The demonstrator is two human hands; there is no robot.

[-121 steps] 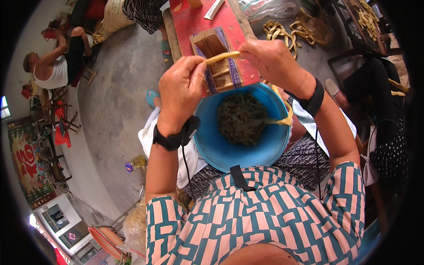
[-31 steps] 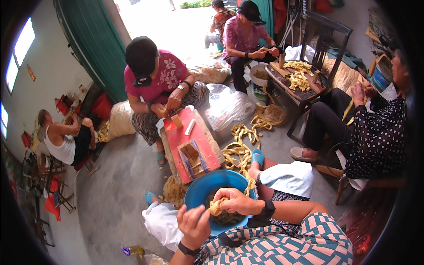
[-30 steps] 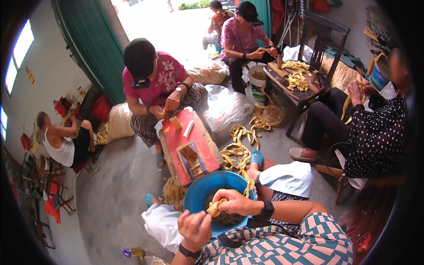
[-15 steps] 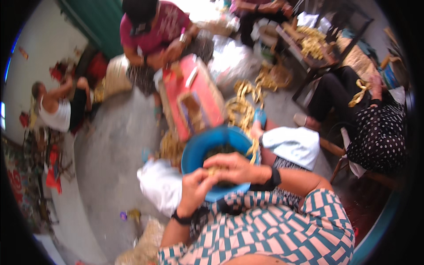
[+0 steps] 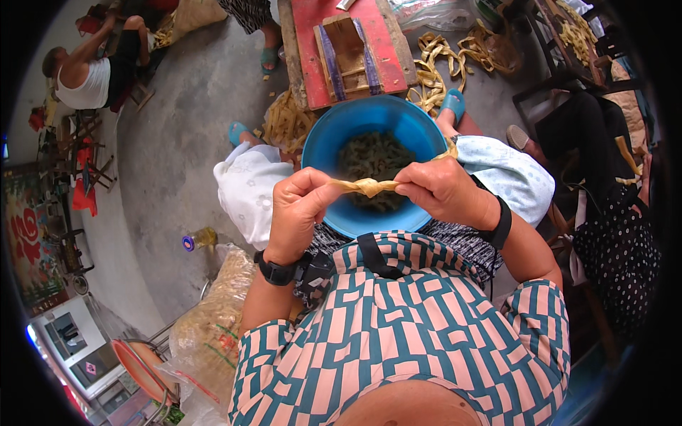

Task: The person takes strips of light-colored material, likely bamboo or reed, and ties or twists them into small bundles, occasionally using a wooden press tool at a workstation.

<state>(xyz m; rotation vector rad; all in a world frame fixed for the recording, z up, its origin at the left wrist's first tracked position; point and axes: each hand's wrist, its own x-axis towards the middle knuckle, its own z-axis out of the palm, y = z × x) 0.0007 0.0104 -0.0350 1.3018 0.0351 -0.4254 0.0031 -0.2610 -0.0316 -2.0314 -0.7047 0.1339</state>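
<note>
A knotted pale-yellow strip [image 5: 369, 187] is stretched between my two hands, over a blue bucket [image 5: 320, 135]. My left hand [image 5: 300, 207] is closed in a pinch on the strip's left end. My right hand [image 5: 446, 190] pinches it just right of the knot, and a further length of strip rises behind that hand toward the bucket's right rim. Dull greenish, knot-like pieces [image 5: 376, 156] lie in the bottom of the bucket. What material the strip is, I cannot tell.
Beyond the bucket stands a red-topped wooden bench [image 5: 391, 60] with a small wooden frame [image 5: 348, 53] on it. Loose yellow strips [image 5: 433, 64] lie on the floor to its right. A clear bag [image 5: 213, 319] and a jar [image 5: 199, 239] are at lower left. A seated person [image 5: 614, 234] is at right.
My hands were close together over the bucket; now they are apart, with the knotted strip pulled out between them. My view has tilted downward, so the person beyond the bench is mostly out of it.
</note>
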